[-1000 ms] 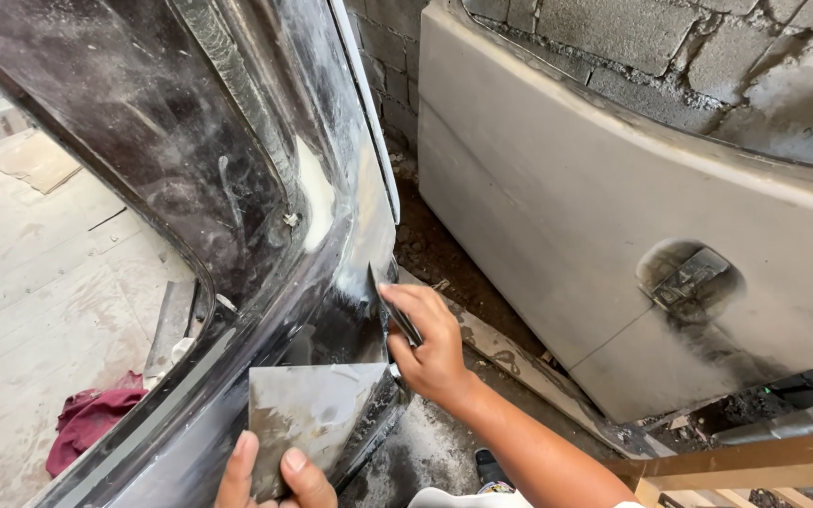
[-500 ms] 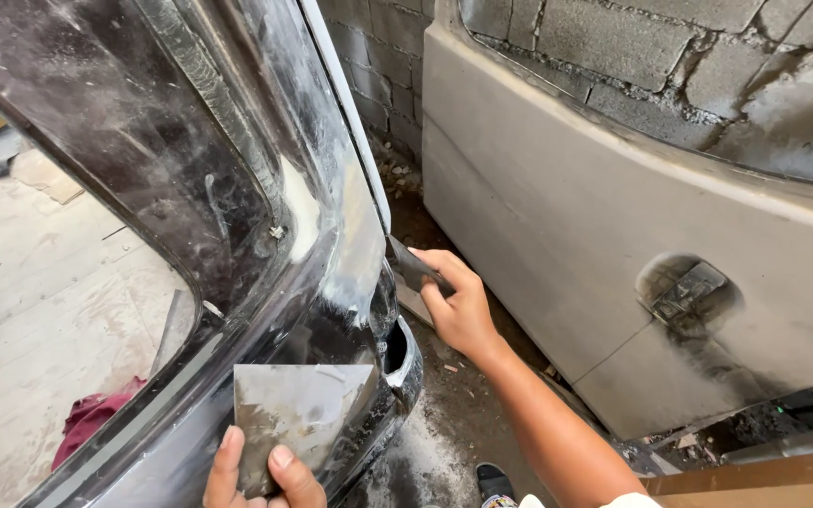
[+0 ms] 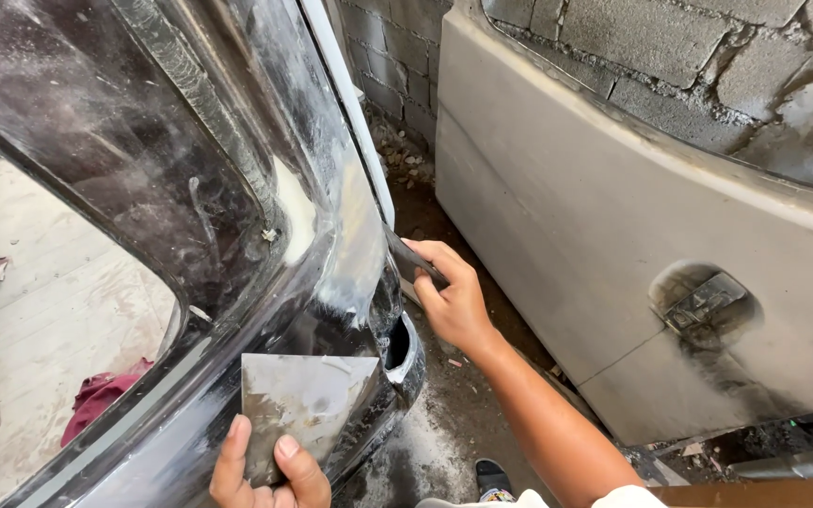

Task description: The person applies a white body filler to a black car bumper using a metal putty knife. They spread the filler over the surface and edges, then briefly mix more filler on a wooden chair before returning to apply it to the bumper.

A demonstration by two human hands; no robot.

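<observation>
Two hands work at the edge of a dark, dust-streaked car body panel (image 3: 190,235) that fills the left half of the frame. Nearest, at the bottom centre, the left hand (image 3: 270,468) pinches a flat metal plate (image 3: 301,400) by its lower edge, thumb and fingers closed on it; the plate is smeared with grey filler and rests against the lower part of the panel. Just above and right of the plate, at mid-frame, the right hand (image 3: 454,301) grips a dark scraper (image 3: 408,256), fingers wrapped round its handle, the blade running up and left to touch the panel's rear edge beside a pale patch of filler (image 3: 355,240). So the scraper lies in the right hand, above the plate, with the two hands near each other but apart. A round opening (image 3: 397,343) in the panel sits between them.

Lower left, seen through the panel's window gap, a red rag (image 3: 96,400) lies on the pale floor (image 3: 39,320). Right of the forearm, a beige door (image 3: 613,245) with a recessed handle (image 3: 703,301) leans against a block wall (image 3: 670,38) across the upper right.
</observation>
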